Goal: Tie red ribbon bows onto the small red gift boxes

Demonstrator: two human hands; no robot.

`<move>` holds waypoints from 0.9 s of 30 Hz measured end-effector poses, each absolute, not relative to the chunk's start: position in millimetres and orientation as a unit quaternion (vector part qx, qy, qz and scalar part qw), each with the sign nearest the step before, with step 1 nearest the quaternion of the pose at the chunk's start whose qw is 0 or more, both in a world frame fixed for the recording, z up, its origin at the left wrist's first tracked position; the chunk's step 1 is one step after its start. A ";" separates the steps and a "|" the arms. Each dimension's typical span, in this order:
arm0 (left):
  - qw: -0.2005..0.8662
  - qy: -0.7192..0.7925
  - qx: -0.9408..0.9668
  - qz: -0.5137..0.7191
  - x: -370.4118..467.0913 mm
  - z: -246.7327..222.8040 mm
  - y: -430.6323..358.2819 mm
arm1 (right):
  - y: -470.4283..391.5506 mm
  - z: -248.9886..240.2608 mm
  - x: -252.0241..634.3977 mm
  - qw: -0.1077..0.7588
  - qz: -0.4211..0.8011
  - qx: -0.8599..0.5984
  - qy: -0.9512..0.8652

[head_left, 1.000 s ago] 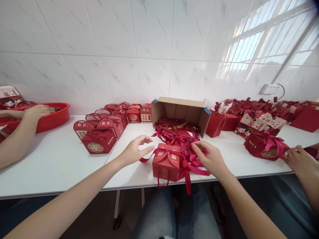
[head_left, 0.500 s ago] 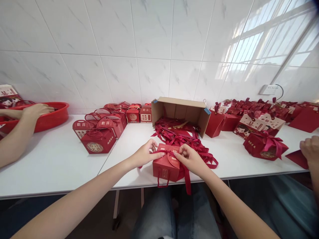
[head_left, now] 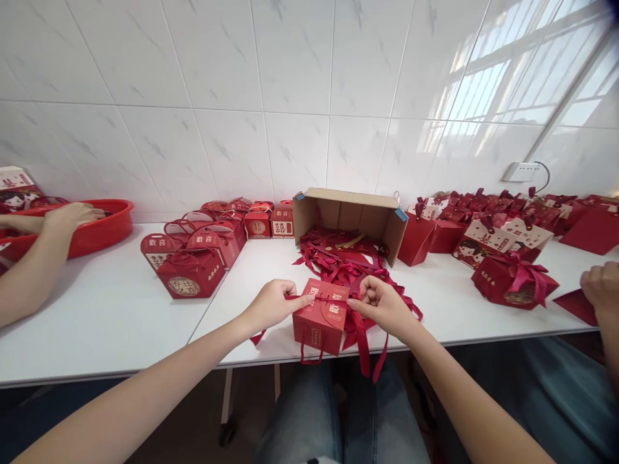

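A red gift box (head_left: pixel 316 325) with gold characters stands at the table's front edge, a cord handle hanging from its near side. Across its top runs a dark red ribbon (head_left: pixel 331 298), pulled fairly straight. My left hand (head_left: pixel 276 303) pinches the ribbon on the box's left, and a ribbon end droops below that hand. On the right, my right hand (head_left: pixel 380 303) pinches the other side, with ribbon hanging past the table edge. Just behind the box lies a heap of loose red ribbons (head_left: pixel 338 258), spilling from a cardboard box (head_left: pixel 353 205) tipped on its side.
Several red gift boxes (head_left: pixel 193 274) stand at left. Beyond them, a co-worker's hand (head_left: pixel 72 219) reaches into a red basin (head_left: pixel 123 222). At right are a bow-tied gift box (head_left: pixel 512 280), many more boxes, and another person's hand (head_left: pixel 599 287). A tiled wall (head_left: pixel 294 64) rises behind.
My hands have moved apart, drawing the ribbon out sideways across the box top. The box has shifted slightly left, and ribbon ends now show at both sides.
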State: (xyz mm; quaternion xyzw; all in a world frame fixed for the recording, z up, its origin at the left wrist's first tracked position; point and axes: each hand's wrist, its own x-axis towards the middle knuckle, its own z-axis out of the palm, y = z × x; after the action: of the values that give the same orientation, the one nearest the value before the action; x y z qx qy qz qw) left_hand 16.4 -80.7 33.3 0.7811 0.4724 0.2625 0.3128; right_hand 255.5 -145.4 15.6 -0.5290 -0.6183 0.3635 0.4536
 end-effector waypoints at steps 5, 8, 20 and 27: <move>0.311 0.481 0.784 0.240 14.9 31.7 -78.6 | -146.7 19.2 260.8 0.424 0.377 -0.558 -0.606; 0.265 0.477 0.794 0.267 13.8 36.0 -80.0 | -150.3 21.5 269.2 0.371 0.426 -0.592 -0.574; 0.134 0.313 0.879 0.333 41.4 62.3 -111.5 | -154.1 51.2 261.1 0.487 0.634 -0.335 -0.499; 0.307 0.322 0.806 0.390 56.5 70.4 -110.8 | -145.7 52.2 234.0 0.505 0.575 -0.335 -0.550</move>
State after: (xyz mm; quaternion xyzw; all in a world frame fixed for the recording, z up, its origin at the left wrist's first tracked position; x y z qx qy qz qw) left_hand 56.5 -110.8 70.4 0.8063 0.3221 0.3895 0.3073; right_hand 234.0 -145.7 52.2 -0.3347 -0.5503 0.5748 0.5047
